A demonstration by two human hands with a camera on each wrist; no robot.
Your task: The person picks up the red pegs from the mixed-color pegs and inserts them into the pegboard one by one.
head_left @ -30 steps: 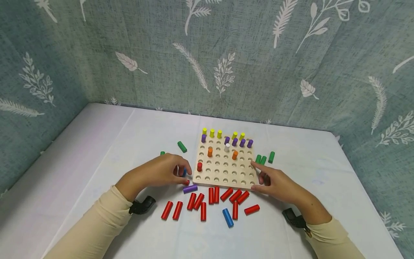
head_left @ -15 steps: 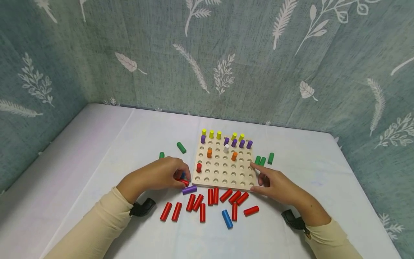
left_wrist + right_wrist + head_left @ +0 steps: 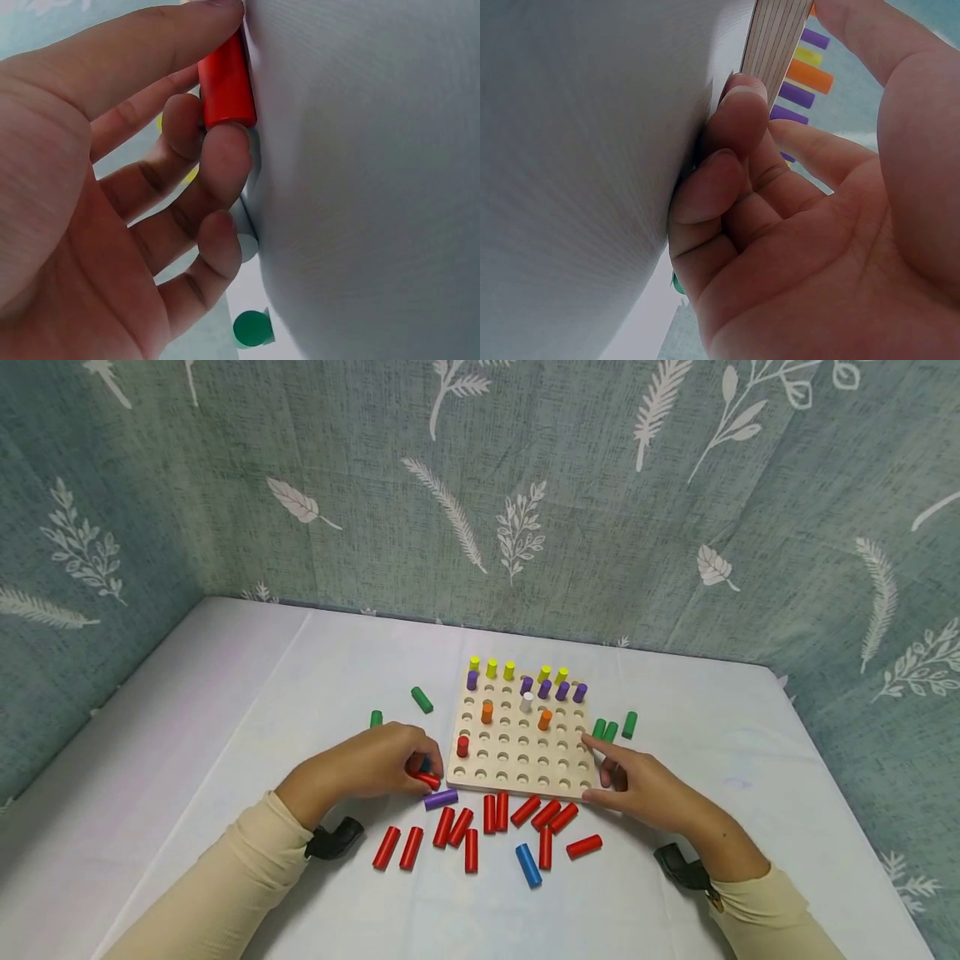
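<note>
My left hand (image 3: pixel 390 762) is low over the table at the front left corner of a wooden pegboard (image 3: pixel 513 767). Thumb and fingertips pinch a red peg (image 3: pixel 227 86), which lies sideways close to the tabletop. A blue peg (image 3: pixel 425 766) shows partly behind these fingers. Just in front lies a purple peg (image 3: pixel 441 799). My right hand (image 3: pixel 641 783) holds the board's right side, thumb at the front corner and index finger farther up the edge. In the right wrist view its other fingers (image 3: pixel 739 124) are curled against the board's layered side.
Yellow, purple, orange, white and red pegs stand in the board, among many bare holes. Several loose red pegs (image 3: pixel 471 851) and a blue peg (image 3: pixel 528 865) lie in front of it. Green pegs (image 3: pixel 630 724) lie to its right, others (image 3: pixel 422 699) to its left.
The left fingers have come down and closed round the red peg, more of which now shows between them. The right hand stays at the board's edge.
</note>
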